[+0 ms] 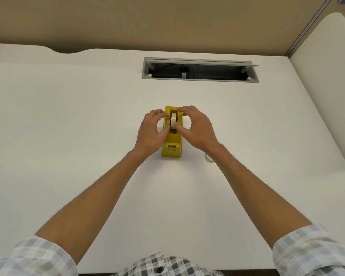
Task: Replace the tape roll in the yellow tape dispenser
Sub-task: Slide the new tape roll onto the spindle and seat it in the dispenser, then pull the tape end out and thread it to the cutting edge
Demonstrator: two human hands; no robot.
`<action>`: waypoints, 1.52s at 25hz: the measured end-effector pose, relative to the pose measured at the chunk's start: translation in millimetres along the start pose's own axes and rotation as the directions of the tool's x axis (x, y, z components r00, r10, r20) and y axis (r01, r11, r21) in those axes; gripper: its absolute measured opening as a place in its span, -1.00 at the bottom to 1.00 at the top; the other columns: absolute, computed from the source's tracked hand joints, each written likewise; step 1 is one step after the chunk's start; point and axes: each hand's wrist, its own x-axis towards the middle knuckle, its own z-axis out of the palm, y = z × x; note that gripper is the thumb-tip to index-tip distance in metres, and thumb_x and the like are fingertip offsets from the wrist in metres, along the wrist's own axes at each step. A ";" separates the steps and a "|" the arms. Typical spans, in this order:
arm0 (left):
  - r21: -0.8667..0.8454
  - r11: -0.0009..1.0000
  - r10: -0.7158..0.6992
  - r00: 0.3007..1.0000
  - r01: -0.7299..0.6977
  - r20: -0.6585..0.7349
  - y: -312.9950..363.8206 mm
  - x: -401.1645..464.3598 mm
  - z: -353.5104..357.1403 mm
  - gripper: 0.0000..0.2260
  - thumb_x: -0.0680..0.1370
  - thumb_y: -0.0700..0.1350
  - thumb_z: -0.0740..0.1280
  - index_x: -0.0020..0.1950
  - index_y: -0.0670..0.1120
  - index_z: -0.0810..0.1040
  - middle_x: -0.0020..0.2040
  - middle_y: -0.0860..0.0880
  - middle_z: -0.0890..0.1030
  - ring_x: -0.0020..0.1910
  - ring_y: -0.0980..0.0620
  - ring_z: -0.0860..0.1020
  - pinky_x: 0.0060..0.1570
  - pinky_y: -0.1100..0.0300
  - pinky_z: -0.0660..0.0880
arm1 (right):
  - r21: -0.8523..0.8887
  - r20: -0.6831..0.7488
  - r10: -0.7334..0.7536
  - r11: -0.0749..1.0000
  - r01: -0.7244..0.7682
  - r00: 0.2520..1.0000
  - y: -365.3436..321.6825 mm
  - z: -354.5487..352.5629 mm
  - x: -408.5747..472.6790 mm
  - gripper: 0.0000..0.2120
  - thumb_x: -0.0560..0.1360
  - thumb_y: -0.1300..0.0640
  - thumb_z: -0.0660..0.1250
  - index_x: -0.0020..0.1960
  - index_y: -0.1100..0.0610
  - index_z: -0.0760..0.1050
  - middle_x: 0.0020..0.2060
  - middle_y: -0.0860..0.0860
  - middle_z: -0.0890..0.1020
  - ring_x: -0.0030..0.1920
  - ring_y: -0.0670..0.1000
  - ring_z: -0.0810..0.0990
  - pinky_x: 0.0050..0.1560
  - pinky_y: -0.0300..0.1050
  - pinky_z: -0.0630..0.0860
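A yellow tape dispenser (172, 145) stands on the white desk (68, 116), its cutter end toward me. A pale tape roll (173, 120) sits upright in the dispenser's slot. My left hand (150, 132) pinches the roll from the left with thumb and fingers. My right hand (197, 128) grips it from the right, thumb at the roll's near side and fingers over its far side. Both hands cover much of the dispenser's sides.
A small white ring-shaped object (209, 157) lies on the desk just right of the dispenser, partly hidden by my right wrist. An open grey cable tray (199, 70) is set into the desk at the back. A beige partition rises behind.
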 end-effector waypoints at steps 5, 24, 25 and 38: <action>-0.026 0.999 -0.028 0.999 0.028 0.016 -2.9 -13.8 1.8 -0.63 0.54 -0.15 0.37 0.35 -0.07 0.50 0.40 -0.04 0.45 0.41 -0.03 0.36 0.33 -0.06 0.42 | -0.144 0.054 -0.104 0.983 0.111 0.993 -5.0 0.4 -7.3 -0.61 0.52 0.02 0.39 0.32 0.08 0.52 0.31 -0.02 0.55 0.30 0.01 0.50 0.19 -0.02 0.52; 0.107 0.993 0.008 0.964 -0.038 0.265 -37.6 -58.7 3.6 -0.17 0.43 0.26 0.41 0.57 0.09 0.07 0.53 0.06 0.28 0.48 0.06 0.25 0.48 0.00 0.16 | 0.076 -0.015 0.142 0.987 -0.141 0.990 6.2 15.6 -22.6 -0.65 0.55 0.14 0.33 0.33 0.08 0.52 0.26 0.01 0.60 -0.03 -0.05 0.66 0.16 -0.04 0.55; 0.084 0.996 0.003 0.970 -0.024 0.242 -36.5 -56.4 5.6 -0.20 0.44 0.23 0.40 0.57 0.08 0.08 0.52 0.05 0.30 0.45 0.06 0.28 0.46 0.00 0.21 | 0.077 -0.013 0.141 0.987 -0.140 0.990 6.4 15.5 -22.3 -0.66 0.55 0.14 0.34 0.32 0.08 0.52 0.26 0.01 0.60 -0.03 -0.06 0.66 0.15 -0.06 0.55; -0.032 0.999 -0.024 0.977 0.032 0.210 -26.0 -44.3 0.1 -0.30 0.42 0.06 0.31 0.54 0.00 0.20 0.51 0.00 0.33 0.47 0.02 0.31 0.44 -0.04 0.29 | -0.258 0.134 -0.141 0.951 0.172 0.981 -1.9 1.1 1.0 -0.61 0.57 0.01 0.31 0.36 0.07 0.47 0.35 0.00 0.52 0.36 0.05 0.43 0.21 0.05 0.50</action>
